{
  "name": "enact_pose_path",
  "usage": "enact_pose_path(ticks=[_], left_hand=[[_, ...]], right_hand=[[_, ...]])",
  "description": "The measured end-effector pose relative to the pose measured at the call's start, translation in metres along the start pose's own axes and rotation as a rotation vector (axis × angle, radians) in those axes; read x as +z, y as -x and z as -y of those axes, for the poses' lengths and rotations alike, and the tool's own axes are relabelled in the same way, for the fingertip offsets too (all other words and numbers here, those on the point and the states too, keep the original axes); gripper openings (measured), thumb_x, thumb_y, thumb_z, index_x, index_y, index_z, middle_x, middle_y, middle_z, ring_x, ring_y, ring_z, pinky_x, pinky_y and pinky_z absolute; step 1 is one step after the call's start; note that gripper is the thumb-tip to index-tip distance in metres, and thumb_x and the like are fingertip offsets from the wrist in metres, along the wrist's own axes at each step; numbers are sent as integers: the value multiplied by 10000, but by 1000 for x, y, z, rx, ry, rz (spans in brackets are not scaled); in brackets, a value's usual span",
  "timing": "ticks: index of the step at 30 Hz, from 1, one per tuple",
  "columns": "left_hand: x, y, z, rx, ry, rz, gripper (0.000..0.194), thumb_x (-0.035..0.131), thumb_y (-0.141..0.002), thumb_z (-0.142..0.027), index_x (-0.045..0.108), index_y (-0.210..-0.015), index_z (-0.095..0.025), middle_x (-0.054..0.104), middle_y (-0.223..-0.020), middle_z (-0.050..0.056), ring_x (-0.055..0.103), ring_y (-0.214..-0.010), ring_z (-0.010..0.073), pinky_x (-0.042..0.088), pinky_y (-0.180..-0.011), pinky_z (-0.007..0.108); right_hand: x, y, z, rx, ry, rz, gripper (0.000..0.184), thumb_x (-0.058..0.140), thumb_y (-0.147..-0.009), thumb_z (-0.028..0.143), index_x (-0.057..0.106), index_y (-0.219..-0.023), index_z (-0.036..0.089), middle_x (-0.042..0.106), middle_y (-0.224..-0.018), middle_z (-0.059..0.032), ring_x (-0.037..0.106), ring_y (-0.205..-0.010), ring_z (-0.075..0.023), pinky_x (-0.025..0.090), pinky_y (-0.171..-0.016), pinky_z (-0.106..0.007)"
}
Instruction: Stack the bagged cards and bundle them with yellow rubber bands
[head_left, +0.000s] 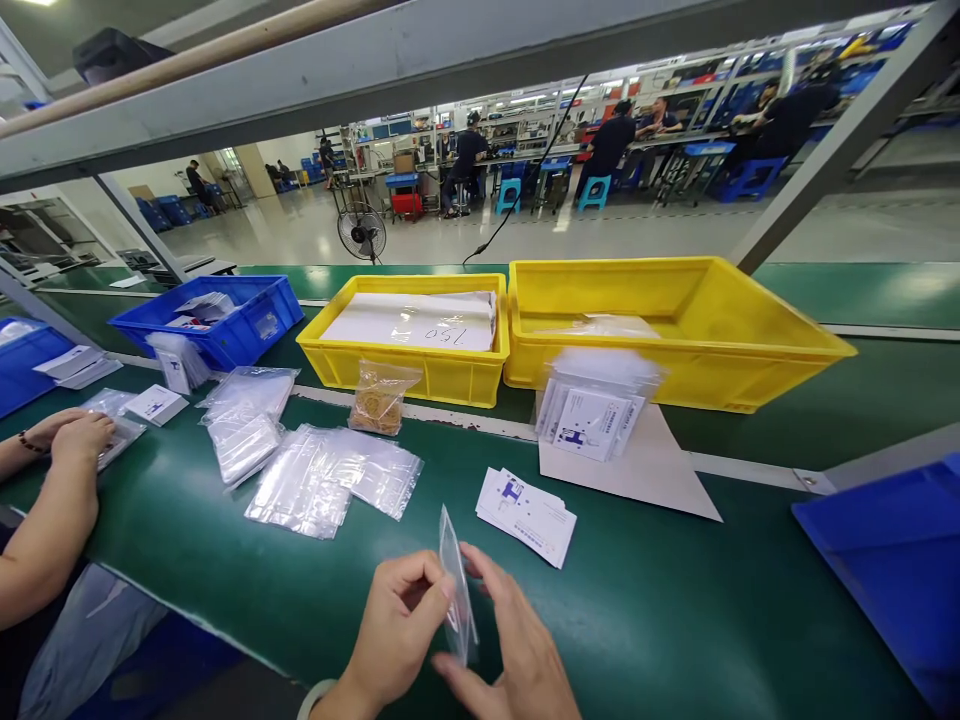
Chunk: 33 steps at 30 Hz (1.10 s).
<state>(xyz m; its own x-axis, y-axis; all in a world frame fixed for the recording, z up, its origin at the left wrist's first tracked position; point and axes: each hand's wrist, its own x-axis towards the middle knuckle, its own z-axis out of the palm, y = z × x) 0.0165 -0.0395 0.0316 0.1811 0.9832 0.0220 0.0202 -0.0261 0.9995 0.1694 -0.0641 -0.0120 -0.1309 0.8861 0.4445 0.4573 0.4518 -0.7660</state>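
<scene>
My left hand [401, 625] pinches a clear zip bag [459, 605] between thumb and fingers. The bag stands nearly edge-on to me, and what is inside is hard to make out. Close on its right is my right hand [517, 640], fingers and thumb spread around the bag's side; whether it touches the plastic is unclear. Beyond my hands lies a small pile of printed white cards [527, 512]. To the left, clear zip bags [330, 475] are spread in overlapping stacks. A batch of bagged cards [592, 410] leans against the right yellow bin.
Two yellow bins [405, 375] [750, 375] stand along the back. A bag of rubber bands [379, 400] sits before the left one. Blue bins [247, 335] [892, 560] flank the green table [660, 620]. At far left, a co-worker's hands [79, 435] handle a clear bag.
</scene>
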Motion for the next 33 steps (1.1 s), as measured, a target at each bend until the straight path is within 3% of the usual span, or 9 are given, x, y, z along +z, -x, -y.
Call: enact_pose_path(ticks=[2,4,6,8,10,12,19,27,33], left_hand=[[-2,1,-1,77,-61,39,273,542,-903,-306,575,-666,-175,597,-667,21,555,-633,144,458,-627,255],[-8,0,-1,193,-240,-6,80,584,-875,-249,641,-869,-193,639,-881,56,599,-847,192,484,-793,311],[-17,-1,-2,260,-425,-33,326,648,-820,-200,596,-1139,-234,594,-1137,88,548,-1077,236,448,-946,376],[-23,-5,-3,270,-515,63,443,676,-803,-178,557,-1222,-256,576,-1194,87,517,-1132,241,435,-974,385],[-26,-9,-5,264,-509,192,236,640,-847,-178,634,-1076,-234,642,-1008,59,571,-985,211,472,-863,335],[-25,-13,-6,258,-482,245,76,598,-882,-176,668,-878,-206,648,-814,33,584,-818,181,467,-740,295],[-21,-15,-8,291,-419,314,165,571,-880,-175,658,-740,-177,634,-695,28,556,-693,157,422,-662,281],[-17,-18,-8,169,-376,352,83,607,-843,-154,658,-781,-175,638,-753,26,569,-719,145,431,-672,248],[-16,-22,-8,212,-430,339,150,571,-871,-161,655,-746,-164,624,-698,25,545,-672,137,408,-639,248]], right_hand=[[2,-1,-3,-9,-30,-18,336,566,-898,235,564,-1233,210,717,-1132,-99,705,-987,-225,583,-823,-286],[-2,-3,-4,66,-90,-37,194,487,-936,191,642,-1049,220,753,-991,-75,728,-877,-188,582,-751,-229],[-9,-5,-6,164,-140,-45,181,493,-946,244,672,-932,224,762,-909,-64,733,-816,-179,577,-712,-208],[-17,-6,-6,200,-192,-38,169,528,-935,282,684,-899,228,766,-883,-50,733,-799,-171,573,-708,-193],[-24,-9,-7,170,-238,-20,140,548,-922,256,679,-878,236,767,-864,-26,734,-799,-158,569,-722,-182],[-28,-11,-7,116,-265,-17,121,559,-905,206,669,-866,240,768,-856,-13,734,-799,-150,570,-730,-180],[-35,-16,-10,-21,-266,-8,173,569,-860,106,690,-848,228,772,-836,-37,733,-734,-163,581,-678,-211],[-36,-19,-14,38,-315,90,167,569,-850,117,681,-840,240,768,-832,-14,727,-737,-149,562,-689,-203],[-39,-15,-19,61,-308,69,158,579,-852,108,663,-828,240,759,-836,6,722,-758,-136,552,-715,-189]])
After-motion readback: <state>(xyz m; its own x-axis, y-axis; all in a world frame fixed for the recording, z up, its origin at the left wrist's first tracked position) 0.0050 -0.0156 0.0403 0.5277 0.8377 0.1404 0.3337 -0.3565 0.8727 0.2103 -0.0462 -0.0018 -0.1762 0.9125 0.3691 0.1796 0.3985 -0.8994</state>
